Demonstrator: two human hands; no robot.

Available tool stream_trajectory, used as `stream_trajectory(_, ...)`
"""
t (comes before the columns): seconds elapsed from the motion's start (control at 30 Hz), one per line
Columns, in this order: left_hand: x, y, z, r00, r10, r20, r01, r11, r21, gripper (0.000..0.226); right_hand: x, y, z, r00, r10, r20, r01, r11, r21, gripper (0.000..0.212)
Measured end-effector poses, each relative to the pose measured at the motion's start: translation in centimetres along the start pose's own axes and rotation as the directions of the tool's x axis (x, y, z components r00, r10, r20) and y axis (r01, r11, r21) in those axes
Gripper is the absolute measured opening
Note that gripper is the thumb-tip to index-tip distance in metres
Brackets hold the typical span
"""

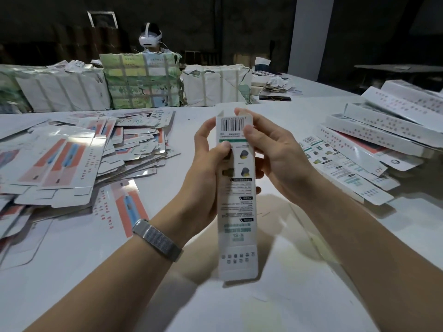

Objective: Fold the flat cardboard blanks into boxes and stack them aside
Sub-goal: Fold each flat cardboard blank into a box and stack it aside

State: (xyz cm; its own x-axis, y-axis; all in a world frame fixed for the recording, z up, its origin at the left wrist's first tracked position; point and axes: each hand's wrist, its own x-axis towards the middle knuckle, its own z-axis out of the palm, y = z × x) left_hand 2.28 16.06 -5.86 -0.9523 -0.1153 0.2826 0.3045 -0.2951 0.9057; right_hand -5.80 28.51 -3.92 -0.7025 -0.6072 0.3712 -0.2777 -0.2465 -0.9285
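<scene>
A long narrow white printed box stands upright in front of me, barcode end at the top, above the white table. My left hand grips its left side with the thumb on the printed face. My right hand holds its right side, thumb by the barcode and fingers curled over the top flap. A heap of flat blanks with red and blue print lies to the left. Folded boxes are stacked at the right.
Wrapped bundles of stock line the far side of the table. A person wearing a white headset sits behind them. A single flat blank lies under my left forearm. A white pillar stands at the back right.
</scene>
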Motion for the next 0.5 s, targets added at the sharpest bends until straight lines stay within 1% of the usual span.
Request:
stream_trajectory(0.1, 0.5, -0.3, -0.2, 0.999, 0.039, -0.034, -0.04, 0.999, -0.011, 0.037, 0.0, 0.2, 0.2, 1.0, -0.004, 0.029, 0.006, 0.999, -0.049, 0.024)
stream_trajectory(0.2, 0.7, -0.8, -0.6, 0.994, 0.106, -0.039, -0.103, 0.992, 0.072, 0.024, 0.0, 0.4, 0.3, 0.998, -0.037, 0.044, 0.039, 0.998, -0.055, 0.018)
stream_trajectory(0.27, 0.7, -1.1, -0.6, 0.995, 0.093, -0.023, -0.091, 0.994, 0.052, 0.018, 0.1, 0.5, 0.0, 0.999, -0.04, 0.031, 0.042, 0.997, -0.07, 0.016)
stream_trajectory(0.37, 0.6, -1.0, -0.4, 0.999, 0.045, -0.009, -0.044, 0.999, 0.018, 0.019, 0.2, 0.5, -0.1, 0.996, -0.085, -0.017, 0.083, 0.994, -0.071, 0.013)
stream_trajectory(0.5, 0.5, -0.8, -0.2, 1.0, 0.016, 0.008, -0.016, 0.999, 0.029, 0.023, 0.4, 0.6, -0.2, 0.981, -0.175, -0.086, 0.176, 0.984, 0.01, 0.046)
